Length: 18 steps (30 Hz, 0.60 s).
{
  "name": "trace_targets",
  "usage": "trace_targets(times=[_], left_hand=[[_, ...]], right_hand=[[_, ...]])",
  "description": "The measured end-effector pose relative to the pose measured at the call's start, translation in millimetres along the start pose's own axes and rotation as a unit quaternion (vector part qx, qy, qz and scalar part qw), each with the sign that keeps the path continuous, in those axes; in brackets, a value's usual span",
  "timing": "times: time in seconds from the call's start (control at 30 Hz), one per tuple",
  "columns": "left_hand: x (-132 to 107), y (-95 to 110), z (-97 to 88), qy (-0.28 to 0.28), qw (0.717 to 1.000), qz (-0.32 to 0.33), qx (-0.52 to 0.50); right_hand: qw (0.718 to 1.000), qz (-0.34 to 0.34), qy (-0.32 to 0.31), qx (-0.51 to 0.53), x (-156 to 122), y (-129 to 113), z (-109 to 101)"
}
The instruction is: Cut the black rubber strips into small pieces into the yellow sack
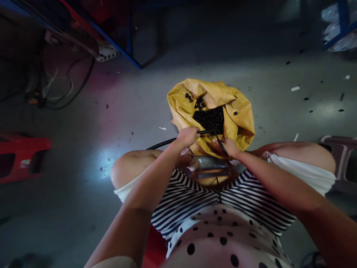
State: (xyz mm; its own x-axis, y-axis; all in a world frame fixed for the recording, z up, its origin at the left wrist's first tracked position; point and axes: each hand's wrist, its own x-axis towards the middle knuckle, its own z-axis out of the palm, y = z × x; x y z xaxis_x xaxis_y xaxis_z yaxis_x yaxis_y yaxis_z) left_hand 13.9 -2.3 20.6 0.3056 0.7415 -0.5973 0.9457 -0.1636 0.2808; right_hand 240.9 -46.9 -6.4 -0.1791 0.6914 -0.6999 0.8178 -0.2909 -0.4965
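My left hand (188,137) is closed around a long black tube (164,143), whose end sticks out to the right over the sack. My right hand (229,147) grips dark scissors (222,145), their blades pointing up and left at the tube's end; whether the blades touch it I cannot tell. Right below both hands, a yellow woven sack (242,108) lies open with crumpled sides. Inside is a pile of short black tube pieces (208,118), and several more cling to the folds of its rim.
A red plastic stool (25,154) stands on the left, a grey stool (338,160) on the right. Cables (80,95) lie on the floor at upper left, near a blue metal frame (131,56). Clear plastic bags (331,22) sit at upper right. Small scraps dot the floor.
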Motion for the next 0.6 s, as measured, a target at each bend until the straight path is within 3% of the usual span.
trace_targets(times=[0.4,0.6], left_hand=[[0.5,-2.5,-0.5,0.012,1.0,-0.014,0.016],[-4.0,2.9,-1.9,0.038,0.999,0.023,0.027]], right_hand=[[1.0,-0.015,0.02,0.012,-4.5,-0.7,1.1],[1.0,0.009,-0.012,0.0,-0.6,0.7,-5.9]])
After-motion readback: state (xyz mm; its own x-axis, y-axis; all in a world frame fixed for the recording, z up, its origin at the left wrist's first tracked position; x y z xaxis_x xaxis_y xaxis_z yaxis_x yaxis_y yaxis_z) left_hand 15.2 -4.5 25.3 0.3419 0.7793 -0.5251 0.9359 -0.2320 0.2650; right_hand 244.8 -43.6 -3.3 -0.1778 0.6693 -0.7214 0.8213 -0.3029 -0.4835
